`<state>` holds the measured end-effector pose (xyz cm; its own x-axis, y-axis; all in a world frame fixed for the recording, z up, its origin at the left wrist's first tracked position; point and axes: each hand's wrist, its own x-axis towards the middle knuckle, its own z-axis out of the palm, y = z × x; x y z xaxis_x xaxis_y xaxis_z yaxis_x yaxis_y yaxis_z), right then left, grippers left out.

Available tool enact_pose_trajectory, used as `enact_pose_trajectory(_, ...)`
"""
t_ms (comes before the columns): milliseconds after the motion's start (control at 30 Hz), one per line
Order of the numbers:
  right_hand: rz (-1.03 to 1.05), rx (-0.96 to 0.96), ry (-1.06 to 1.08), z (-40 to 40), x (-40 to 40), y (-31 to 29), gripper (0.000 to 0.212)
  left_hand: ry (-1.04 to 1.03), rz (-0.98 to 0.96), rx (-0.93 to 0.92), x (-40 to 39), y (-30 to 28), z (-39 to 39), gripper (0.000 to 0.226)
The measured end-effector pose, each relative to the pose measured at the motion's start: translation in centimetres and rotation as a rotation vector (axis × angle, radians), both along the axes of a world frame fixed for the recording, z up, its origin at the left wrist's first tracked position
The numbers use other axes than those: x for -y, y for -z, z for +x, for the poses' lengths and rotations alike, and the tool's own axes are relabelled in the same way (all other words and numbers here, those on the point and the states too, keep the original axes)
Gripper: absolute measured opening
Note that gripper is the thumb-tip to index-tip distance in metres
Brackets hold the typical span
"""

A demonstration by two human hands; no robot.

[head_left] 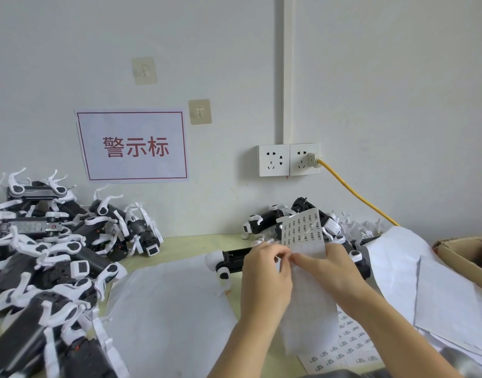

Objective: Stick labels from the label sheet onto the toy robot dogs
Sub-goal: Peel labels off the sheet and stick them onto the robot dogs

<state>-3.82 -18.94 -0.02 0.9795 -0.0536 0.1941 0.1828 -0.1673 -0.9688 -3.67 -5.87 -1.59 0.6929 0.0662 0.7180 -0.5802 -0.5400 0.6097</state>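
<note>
A big heap of black-and-white toy dogs (51, 249) fills the left of the table (190, 241), stacked from the near edge to the far wall. A white cloth (169, 309) lies in the middle, loose white sheets (414, 274) at the right, with a smaller heap of dogs (302, 219) far right by the wall. One dog (231, 261) lies just behind the hands. The label sheet (305, 233) stands upright at the centre, held up between both hands. The left hand (264, 276) pinches its lower edge with curled fingers; the right hand (330, 268) also pinches it, fingertips meeting the left's. Another printed sheet (351, 347) lies flat near the right forearm.
</note>
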Motion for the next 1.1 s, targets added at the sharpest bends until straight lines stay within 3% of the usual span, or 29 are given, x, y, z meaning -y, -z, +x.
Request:
enact_pose_trajectory(367, -0.300, 0.151, 0.033, 0.1, 0.4, -0.5, 0.029, 0.018, 0.107, -0.137, 0.0, -0.2, 0.0, 0.018)
enact_pose_trajectory(633, -0.302, 0.156, -0.003, 0.2, 0.6, -0.7, 0.020, 0.040, 0.064, -0.115, -0.1, 0.0, 0.2, 0.018)
enact_pose_trajectory(933, -0.253, 0.160, -0.025, 0.0, 0.8, -0.9, 0.017, 0.105, -0.134, -0.181, 0.0, 0.1, 0.4, 0.020)
enact_pose_trajectory(1100, -0.234, 0.153, -0.044, -0.1, 1.4, -1.3, 0.031, 0.184, -0.189, -0.233, -0.1, -0.1, 0.5, 0.022)
